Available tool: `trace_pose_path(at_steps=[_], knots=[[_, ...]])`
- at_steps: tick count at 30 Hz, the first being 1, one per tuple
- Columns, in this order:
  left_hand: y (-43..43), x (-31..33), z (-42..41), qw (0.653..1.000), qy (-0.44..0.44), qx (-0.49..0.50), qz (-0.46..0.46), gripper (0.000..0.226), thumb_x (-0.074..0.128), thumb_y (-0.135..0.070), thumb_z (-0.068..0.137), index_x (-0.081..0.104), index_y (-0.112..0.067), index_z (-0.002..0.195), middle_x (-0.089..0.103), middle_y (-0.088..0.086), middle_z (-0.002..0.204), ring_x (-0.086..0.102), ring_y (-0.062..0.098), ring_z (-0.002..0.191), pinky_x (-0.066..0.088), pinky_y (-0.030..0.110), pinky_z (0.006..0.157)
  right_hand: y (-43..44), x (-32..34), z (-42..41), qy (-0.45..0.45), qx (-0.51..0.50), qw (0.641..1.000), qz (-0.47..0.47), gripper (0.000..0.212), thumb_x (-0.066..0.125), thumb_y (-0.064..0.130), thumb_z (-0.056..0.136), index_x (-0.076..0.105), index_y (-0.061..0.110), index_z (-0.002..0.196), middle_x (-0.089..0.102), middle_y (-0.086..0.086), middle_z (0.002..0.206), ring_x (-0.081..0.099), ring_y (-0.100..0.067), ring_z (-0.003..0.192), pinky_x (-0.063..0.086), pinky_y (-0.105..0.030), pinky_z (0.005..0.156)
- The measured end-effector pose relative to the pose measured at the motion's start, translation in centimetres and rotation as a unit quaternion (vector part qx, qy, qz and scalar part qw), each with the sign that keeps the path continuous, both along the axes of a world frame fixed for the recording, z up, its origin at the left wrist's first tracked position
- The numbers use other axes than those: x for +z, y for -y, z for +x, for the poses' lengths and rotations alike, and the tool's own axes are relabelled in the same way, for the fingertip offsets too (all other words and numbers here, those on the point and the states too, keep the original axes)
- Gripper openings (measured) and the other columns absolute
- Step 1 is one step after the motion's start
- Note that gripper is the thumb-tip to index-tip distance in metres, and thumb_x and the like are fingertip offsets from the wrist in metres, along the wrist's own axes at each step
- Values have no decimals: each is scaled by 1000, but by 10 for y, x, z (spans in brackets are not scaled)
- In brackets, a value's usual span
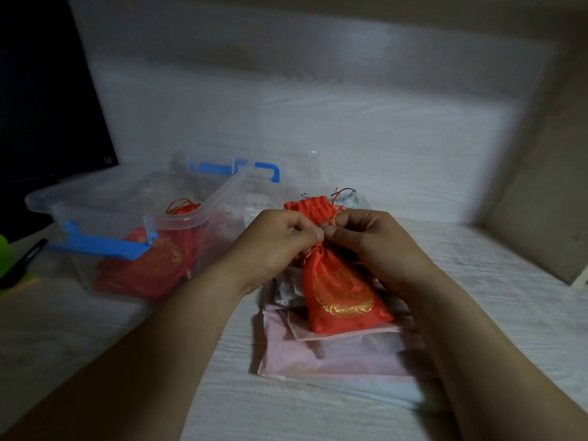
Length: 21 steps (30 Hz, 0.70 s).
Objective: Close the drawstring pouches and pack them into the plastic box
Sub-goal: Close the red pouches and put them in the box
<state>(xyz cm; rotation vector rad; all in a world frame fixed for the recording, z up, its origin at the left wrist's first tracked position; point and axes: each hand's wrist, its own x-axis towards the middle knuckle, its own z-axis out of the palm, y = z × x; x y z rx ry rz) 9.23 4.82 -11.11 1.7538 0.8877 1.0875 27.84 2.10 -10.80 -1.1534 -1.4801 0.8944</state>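
While both hands (321,240) pinch its neck, the red pouch (342,294) hangs below.

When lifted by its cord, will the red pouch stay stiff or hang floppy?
Probably floppy: the red pouch is thin satin, creased and gathered at the neck between both hands. It looks light and flat. The shiny fabric may be slippery.

- The tabletop (477,313) is pale, with a faint wood grain running across it.
- Behind it rises a white wall (318,106), lit in a bright patch at the middle and dim toward the top.
- A beige side panel (541,202) closes off the right.
- A dark monitor (41,106) stands at far left.
- Light is low overall.
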Motion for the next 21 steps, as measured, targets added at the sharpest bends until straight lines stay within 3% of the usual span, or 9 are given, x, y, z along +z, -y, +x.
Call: trace_pose_path(at_steps=[4, 9, 16, 21], knots=[[-2, -1, -1, 1000, 2, -4, -6, 11, 74, -9, 91, 75, -12, 81, 68, -9, 64, 61, -2, 62, 46, 13, 60, 0, 0, 2, 7, 9, 1000, -1, 16, 72, 14, 94, 71, -1, 90, 67, -18, 81, 54, -27, 74, 41, -42, 71], [-3, -1, -2, 1000, 4, 3, -15, 12, 73, -14, 93, 78, -7, 85, 66, -13, 62, 58, -6, 60, 43, 10, 59, 0, 0, 1, -1, 15, 1000, 4, 8, 70, 7, 95, 72, 5, 87, 68, -12, 78, 55, -22, 69, 43, -32, 64], [-1, -3, -1, 999, -9, -30, -14, 13, 77, -7, 89, 73, -13, 79, 62, -7, 61, 54, 0, 57, 43, 14, 56, 0, 1, 1, -3, 33, 999, 8, 12, 68, 4, 96, 70, 8, 85, 67, -4, 72, 55, -11, 61, 43, -25, 60], [-1, -5, 0, 1000, -11, -21, 9, 12, 78, -8, 88, 71, -12, 80, 55, -1, 60, 49, 6, 55, 41, 18, 54, 0, 1, 1, -12, 35, 999, 7, 10, 68, 4, 96, 69, 7, 86, 66, -8, 74, 53, -16, 64, 42, -28, 61]])
